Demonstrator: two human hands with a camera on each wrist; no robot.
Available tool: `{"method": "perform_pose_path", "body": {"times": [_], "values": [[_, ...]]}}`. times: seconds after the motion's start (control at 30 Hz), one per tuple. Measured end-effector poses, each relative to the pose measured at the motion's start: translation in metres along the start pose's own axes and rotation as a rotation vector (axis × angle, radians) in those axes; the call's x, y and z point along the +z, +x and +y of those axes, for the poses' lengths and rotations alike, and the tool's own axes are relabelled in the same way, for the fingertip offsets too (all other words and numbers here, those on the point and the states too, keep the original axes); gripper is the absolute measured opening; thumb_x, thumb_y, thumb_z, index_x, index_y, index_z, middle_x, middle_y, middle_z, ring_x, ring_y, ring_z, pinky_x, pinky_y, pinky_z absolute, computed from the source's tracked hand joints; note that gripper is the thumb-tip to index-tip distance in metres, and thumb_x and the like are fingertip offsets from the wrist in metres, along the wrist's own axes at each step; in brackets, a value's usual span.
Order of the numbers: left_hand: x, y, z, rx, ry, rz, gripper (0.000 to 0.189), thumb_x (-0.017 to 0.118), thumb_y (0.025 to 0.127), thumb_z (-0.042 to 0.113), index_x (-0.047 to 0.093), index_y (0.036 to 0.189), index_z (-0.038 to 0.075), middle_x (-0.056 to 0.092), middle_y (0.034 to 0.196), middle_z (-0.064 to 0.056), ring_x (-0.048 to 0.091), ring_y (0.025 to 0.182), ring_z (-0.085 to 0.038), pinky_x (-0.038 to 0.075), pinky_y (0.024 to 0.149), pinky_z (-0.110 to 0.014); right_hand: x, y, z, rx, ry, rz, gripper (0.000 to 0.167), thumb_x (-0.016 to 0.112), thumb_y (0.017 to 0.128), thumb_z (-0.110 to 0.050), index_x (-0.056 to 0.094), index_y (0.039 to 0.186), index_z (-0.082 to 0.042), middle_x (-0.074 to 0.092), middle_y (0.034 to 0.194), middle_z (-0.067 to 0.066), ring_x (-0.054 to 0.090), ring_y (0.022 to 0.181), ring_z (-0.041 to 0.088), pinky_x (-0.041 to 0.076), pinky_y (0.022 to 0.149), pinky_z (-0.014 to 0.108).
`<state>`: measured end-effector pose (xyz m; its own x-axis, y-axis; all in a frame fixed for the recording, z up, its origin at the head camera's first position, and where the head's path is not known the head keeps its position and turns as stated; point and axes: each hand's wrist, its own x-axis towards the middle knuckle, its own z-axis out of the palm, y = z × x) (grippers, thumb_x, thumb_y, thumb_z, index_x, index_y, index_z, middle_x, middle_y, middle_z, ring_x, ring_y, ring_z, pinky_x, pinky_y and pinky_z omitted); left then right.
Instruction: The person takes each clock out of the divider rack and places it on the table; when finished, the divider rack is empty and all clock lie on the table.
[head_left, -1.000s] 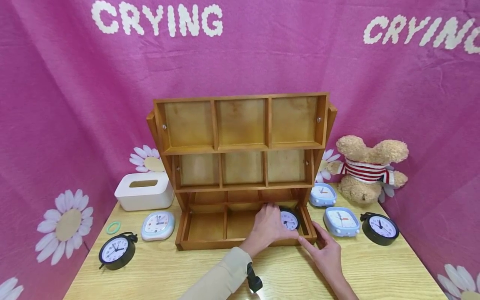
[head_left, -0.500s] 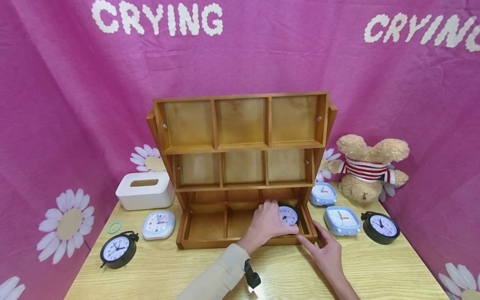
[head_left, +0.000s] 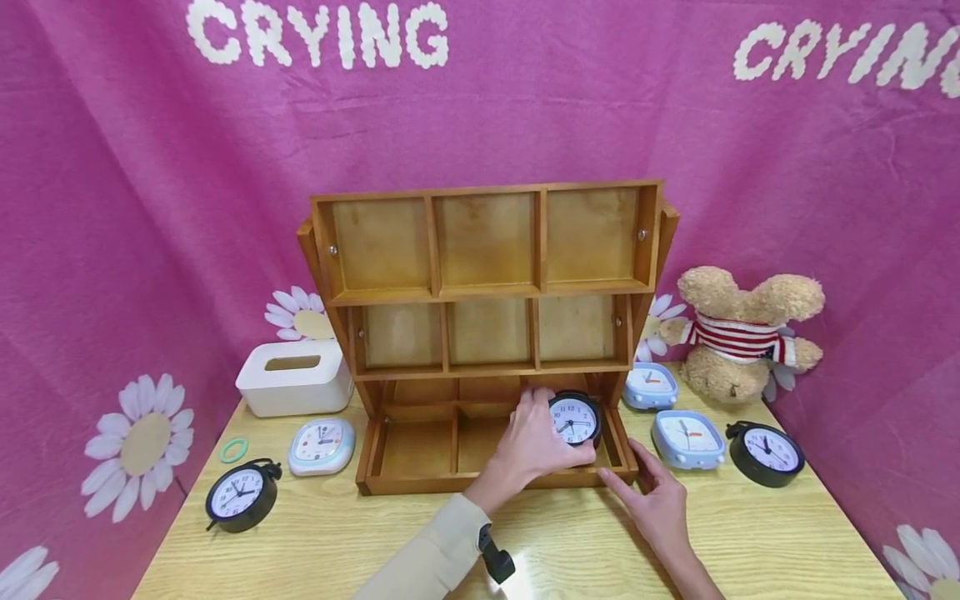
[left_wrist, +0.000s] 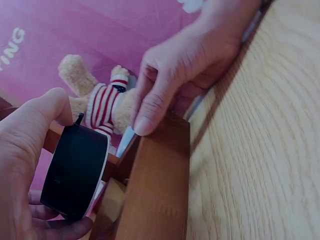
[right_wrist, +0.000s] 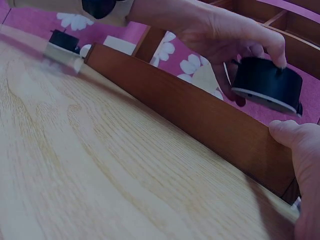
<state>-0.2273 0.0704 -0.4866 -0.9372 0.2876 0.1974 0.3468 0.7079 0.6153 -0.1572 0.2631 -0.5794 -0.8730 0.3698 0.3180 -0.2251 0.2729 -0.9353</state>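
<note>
A round black alarm clock (head_left: 575, 419) with a white dial is gripped in my left hand (head_left: 531, 442), thumb at the near side and fingers behind. It is over the bottom right compartment of the brown wooden shelf (head_left: 480, 482). In the left wrist view the black clock (left_wrist: 75, 170) shows its dark back between thumb and fingers, above the shelf's front board. My right hand (head_left: 658, 502) holds the shelf's front right corner, thumb on the front edge and fingers along the outer side. In the right wrist view the clock (right_wrist: 267, 85) hangs above the front board (right_wrist: 200, 120).
Right of the shelf are two blue clocks (head_left: 687, 439), a black alarm clock (head_left: 766, 454) and a teddy bear (head_left: 738, 342) in a striped shirt. On the left are a white tissue box (head_left: 296, 392), a pale clock (head_left: 322, 447), a green ring (head_left: 233, 450) and another black clock (head_left: 242, 496).
My left hand has lifted the black alarm clock upward out of the bottom right compartment, tilting its dial. My right hand has stayed at the shelf corner. The head view has shifted slightly.
</note>
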Motion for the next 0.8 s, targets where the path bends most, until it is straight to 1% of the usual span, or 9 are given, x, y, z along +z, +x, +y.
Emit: {"method": "perform_pose_path", "body": {"times": [0.07, 0.13, 0.23, 0.3, 0.43, 0.53, 0.67, 0.8], "values": [[-0.005, -0.004, -0.003, 0.004, -0.025, 0.023, 0.094, 0.088, 0.064, 0.054, 0.051, 0.138, 0.01, 0.057, 0.134, -0.013, 0.064, 0.108, -0.027, 0.062, 0.083, -0.037, 0.001, 0.0, -0.001, 0.001, 0.015, -0.003, 0.066, 0.089, 0.077, 0.007, 0.062, 0.138, 0.008, 0.06, 0.141, 0.03, 0.058, 0.11, -0.013, 0.051, 0.092, 0.011], [-0.009, -0.01, -0.007, 0.021, -0.048, 0.058, 0.092, 0.088, 0.063, 0.052, 0.052, 0.136, 0.01, 0.055, 0.133, -0.01, 0.064, 0.107, -0.027, 0.061, 0.083, -0.037, 0.001, 0.0, -0.001, -0.001, 0.02, -0.002, 0.066, 0.089, 0.078, 0.006, 0.062, 0.138, 0.008, 0.06, 0.141, 0.03, 0.059, 0.111, -0.012, 0.051, 0.093, 0.011], [-0.015, -0.019, -0.016, 0.066, -0.077, 0.12, 0.087, 0.088, 0.061, 0.05, 0.054, 0.131, 0.011, 0.054, 0.123, -0.003, 0.064, 0.101, -0.023, 0.06, 0.081, -0.033, 0.001, 0.0, 0.001, 0.006, 0.005, 0.004, 0.066, 0.089, 0.077, 0.005, 0.063, 0.138, 0.007, 0.061, 0.141, 0.029, 0.059, 0.11, -0.012, 0.052, 0.092, 0.011], [-0.018, -0.026, -0.023, 0.093, -0.093, 0.155, 0.084, 0.088, 0.061, 0.05, 0.056, 0.129, 0.011, 0.054, 0.12, 0.0, 0.063, 0.098, -0.021, 0.058, 0.08, -0.031, 0.001, 0.0, 0.002, 0.009, -0.015, 0.008, 0.066, 0.09, 0.077, 0.004, 0.063, 0.138, 0.006, 0.061, 0.141, 0.028, 0.06, 0.109, -0.012, 0.052, 0.091, 0.011], [-0.026, -0.041, -0.037, 0.129, -0.113, 0.203, 0.078, 0.088, 0.061, 0.048, 0.058, 0.124, 0.012, 0.055, 0.115, 0.003, 0.063, 0.095, -0.016, 0.058, 0.079, -0.029, 0.001, -0.001, 0.002, 0.022, -0.035, 0.005, 0.067, 0.09, 0.078, 0.002, 0.063, 0.138, 0.006, 0.061, 0.141, 0.028, 0.059, 0.109, -0.012, 0.052, 0.09, 0.01], [-0.033, -0.052, -0.046, 0.134, -0.127, 0.229, 0.075, 0.089, 0.061, 0.045, 0.06, 0.121, 0.011, 0.057, 0.112, 0.003, 0.063, 0.094, -0.014, 0.059, 0.079, -0.03, 0.001, -0.001, 0.001, 0.036, -0.037, -0.003, 0.067, 0.09, 0.078, 0.001, 0.062, 0.139, 0.006, 0.06, 0.142, 0.028, 0.058, 0.11, -0.012, 0.051, 0.091, 0.01], [-0.045, -0.067, -0.058, 0.116, -0.134, 0.259, 0.073, 0.091, 0.06, 0.043, 0.061, 0.119, 0.012, 0.057, 0.11, 0.005, 0.062, 0.094, -0.012, 0.06, 0.079, -0.03, 0.0, -0.002, 0.0, 0.051, -0.043, -0.005, 0.067, 0.09, 0.079, -0.001, 0.062, 0.14, 0.005, 0.06, 0.143, 0.027, 0.058, 0.11, -0.012, 0.051, 0.091, 0.01], [-0.058, -0.081, -0.071, 0.099, -0.131, 0.281, 0.074, 0.092, 0.059, 0.041, 0.061, 0.12, 0.011, 0.057, 0.111, 0.006, 0.061, 0.095, -0.011, 0.06, 0.078, -0.03, -0.001, -0.001, -0.001, 0.056, -0.055, 0.004, 0.066, 0.091, 0.079, -0.002, 0.064, 0.139, 0.002, 0.06, 0.143, 0.026, 0.059, 0.108, -0.012, 0.051, 0.089, 0.008]]}}
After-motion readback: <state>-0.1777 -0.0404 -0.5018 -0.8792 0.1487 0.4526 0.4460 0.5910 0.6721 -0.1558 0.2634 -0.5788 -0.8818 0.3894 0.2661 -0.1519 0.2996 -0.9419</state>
